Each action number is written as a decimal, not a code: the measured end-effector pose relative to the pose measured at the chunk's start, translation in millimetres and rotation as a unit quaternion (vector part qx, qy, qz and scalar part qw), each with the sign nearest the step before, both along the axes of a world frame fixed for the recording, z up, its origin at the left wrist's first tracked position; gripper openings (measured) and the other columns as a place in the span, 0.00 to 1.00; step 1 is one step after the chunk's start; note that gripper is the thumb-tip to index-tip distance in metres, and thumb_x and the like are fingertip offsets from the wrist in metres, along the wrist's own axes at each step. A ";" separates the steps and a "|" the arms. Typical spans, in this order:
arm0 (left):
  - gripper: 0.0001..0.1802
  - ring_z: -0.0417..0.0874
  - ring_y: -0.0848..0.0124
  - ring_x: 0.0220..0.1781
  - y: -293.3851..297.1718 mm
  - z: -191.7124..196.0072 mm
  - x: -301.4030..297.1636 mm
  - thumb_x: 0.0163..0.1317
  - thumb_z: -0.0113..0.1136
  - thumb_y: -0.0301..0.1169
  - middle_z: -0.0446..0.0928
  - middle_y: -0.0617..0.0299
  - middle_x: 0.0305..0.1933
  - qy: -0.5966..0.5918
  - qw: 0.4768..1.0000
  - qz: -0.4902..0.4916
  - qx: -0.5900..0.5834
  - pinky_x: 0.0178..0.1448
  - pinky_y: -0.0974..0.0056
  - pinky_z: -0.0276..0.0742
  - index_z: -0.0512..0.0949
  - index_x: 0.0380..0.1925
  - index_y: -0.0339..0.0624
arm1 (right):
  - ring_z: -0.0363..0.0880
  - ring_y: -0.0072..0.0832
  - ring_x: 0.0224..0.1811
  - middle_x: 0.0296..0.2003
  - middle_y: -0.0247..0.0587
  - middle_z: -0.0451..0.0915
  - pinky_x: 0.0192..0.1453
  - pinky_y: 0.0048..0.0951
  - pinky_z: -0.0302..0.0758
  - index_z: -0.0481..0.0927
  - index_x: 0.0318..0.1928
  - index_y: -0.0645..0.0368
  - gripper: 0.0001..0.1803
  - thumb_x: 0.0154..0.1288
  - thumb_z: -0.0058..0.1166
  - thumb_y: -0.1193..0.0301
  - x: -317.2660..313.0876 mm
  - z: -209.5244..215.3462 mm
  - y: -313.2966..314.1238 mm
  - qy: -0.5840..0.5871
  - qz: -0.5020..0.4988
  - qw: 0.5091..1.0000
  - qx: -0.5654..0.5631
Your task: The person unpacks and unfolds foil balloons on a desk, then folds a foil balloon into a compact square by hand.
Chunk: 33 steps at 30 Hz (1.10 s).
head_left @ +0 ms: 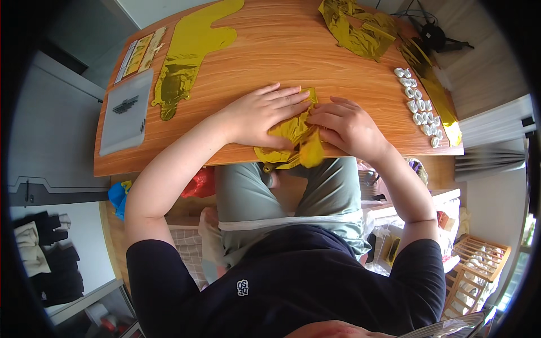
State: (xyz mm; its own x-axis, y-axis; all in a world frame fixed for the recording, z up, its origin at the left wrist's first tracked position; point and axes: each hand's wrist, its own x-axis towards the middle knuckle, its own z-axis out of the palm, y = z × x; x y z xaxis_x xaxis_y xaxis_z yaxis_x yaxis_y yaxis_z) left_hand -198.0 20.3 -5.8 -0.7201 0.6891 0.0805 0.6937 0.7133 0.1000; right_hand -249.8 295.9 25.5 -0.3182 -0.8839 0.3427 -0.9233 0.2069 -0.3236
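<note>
A crumpled, uninflated gold foil balloon lies at the near edge of the wooden table, part of it hanging over the edge above my lap. My left hand rests flat on its left side, fingers stretched out and pointing right. On the other side, my right hand has its fingers bent and closed on the foil's right edge. The right fingertips are partly hidden. Further off to the left, another flat gold foil balloon is spread across the table.
More crumpled gold foil lies at the far right, with a gold strip along the right edge. Small white bundles stand in rows beside it. A clear bag with dark sticks lies left, near a printed card.
</note>
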 end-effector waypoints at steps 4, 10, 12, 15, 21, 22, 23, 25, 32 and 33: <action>0.60 0.51 0.59 0.86 0.7 1.9 0.3 0.55 0.64 0.69 0.51 0.58 0.86 -0.003 1.000 -0.008 0.025 0.86 0.45 0.46 0.56 0.80 0.48 | 0.82 0.48 0.59 0.56 0.50 0.83 0.69 0.45 0.75 0.86 0.52 0.58 0.19 0.58 0.65 0.75 -2.7 2.4 9.5 -0.071 0.018 0.997 0.021; 0.64 0.51 0.58 0.86 0.3 -0.2 -0.1 0.51 0.64 0.74 0.52 0.58 0.85 0.004 1.000 -0.006 0.030 0.86 0.44 0.47 0.57 0.80 0.48 | 0.79 0.48 0.64 0.61 0.51 0.80 0.69 0.45 0.75 0.86 0.54 0.58 0.21 0.59 0.65 0.74 -4.5 -1.3 13.5 -0.054 0.038 0.998 0.024; 0.64 0.52 0.57 0.86 0.1 0.1 0.2 0.51 0.64 0.74 0.53 0.59 0.85 0.005 1.000 -0.005 0.028 0.86 0.44 0.48 0.57 0.80 0.48 | 0.80 0.49 0.63 0.58 0.53 0.82 0.68 0.45 0.76 0.86 0.53 0.59 0.19 0.60 0.65 0.73 -4.1 -0.3 11.9 -0.039 0.044 0.998 0.019; 0.63 0.52 0.58 0.86 0.0 2.1 -0.4 0.52 0.63 0.74 0.53 0.59 0.85 0.007 0.999 -0.012 0.031 0.86 0.44 0.48 0.58 0.80 0.48 | 0.81 0.50 0.61 0.53 0.54 0.84 0.66 0.45 0.77 0.86 0.51 0.61 0.16 0.62 0.64 0.73 -6.3 -2.3 7.6 -0.035 0.046 0.998 -0.002; 0.62 0.52 0.60 0.86 0.8 4.7 0.1 0.51 0.66 0.71 0.54 0.60 0.85 0.008 0.999 -0.017 0.030 0.86 0.44 0.48 0.59 0.79 0.46 | 0.83 0.51 0.56 0.50 0.53 0.85 0.60 0.44 0.80 0.85 0.47 0.63 0.11 0.65 0.63 0.73 1.9 1.8 1.8 -0.077 -0.029 0.997 -0.004; 0.61 0.51 0.60 0.86 1.2 6.6 0.4 0.52 0.65 0.70 0.54 0.60 0.85 -0.003 0.999 -0.016 0.030 0.86 0.44 0.47 0.59 0.79 0.46 | 0.83 0.51 0.56 0.50 0.53 0.85 0.60 0.44 0.80 0.85 0.47 0.63 0.11 0.65 0.63 0.73 2.2 2.0 0.8 -0.077 -0.029 0.997 -0.004; 0.60 0.51 0.60 0.86 1.5 7.9 0.4 0.54 0.64 0.69 0.53 0.61 0.85 -0.014 0.999 -0.014 0.029 0.86 0.45 0.46 0.59 0.79 0.47 | 0.84 0.50 0.55 0.49 0.52 0.85 0.59 0.43 0.81 0.85 0.46 0.63 0.11 0.65 0.63 0.73 2.3 2.1 0.0 -0.067 -0.033 0.997 -0.002; 0.57 0.51 0.60 0.86 -0.8 2.3 -2.1 0.59 0.57 0.70 0.53 0.60 0.85 -0.015 0.999 -0.014 0.031 0.87 0.45 0.43 0.58 0.80 0.47 | 0.84 0.49 0.53 0.48 0.51 0.86 0.57 0.43 0.81 0.85 0.45 0.63 0.10 0.65 0.63 0.72 4.4 3.2 -3.2 -0.058 -0.037 0.998 0.001; 0.54 0.49 0.60 0.87 -10.8 10.8 -9.8 0.71 0.16 0.74 0.54 0.57 0.85 -0.195 0.953 -0.012 0.230 0.87 0.48 0.36 0.55 0.81 0.46 | 0.84 0.46 0.47 0.42 0.46 0.85 0.50 0.41 0.81 0.84 0.40 0.61 0.08 0.69 0.63 0.69 13.0 -2.7 -12.5 -0.058 -0.117 0.991 -0.003; 0.54 0.49 0.60 0.87 -12.8 9.6 -11.4 0.71 0.16 0.74 0.54 0.57 0.85 -0.195 0.953 -0.012 0.230 0.87 0.48 0.36 0.55 0.81 0.46 | 0.83 0.46 0.45 0.40 0.45 0.85 0.48 0.41 0.80 0.84 0.39 0.61 0.09 0.69 0.63 0.68 14.3 -2.8 -15.4 -0.046 -0.129 0.990 -0.011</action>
State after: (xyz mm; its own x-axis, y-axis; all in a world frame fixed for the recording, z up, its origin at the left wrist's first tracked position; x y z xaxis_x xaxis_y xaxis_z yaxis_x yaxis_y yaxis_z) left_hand -209.3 7.5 3.8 -0.7418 0.6619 0.1075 0.5550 0.5161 0.6524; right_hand -235.6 280.5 22.7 -0.5636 -0.7618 0.3194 -0.8067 0.4243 -0.4113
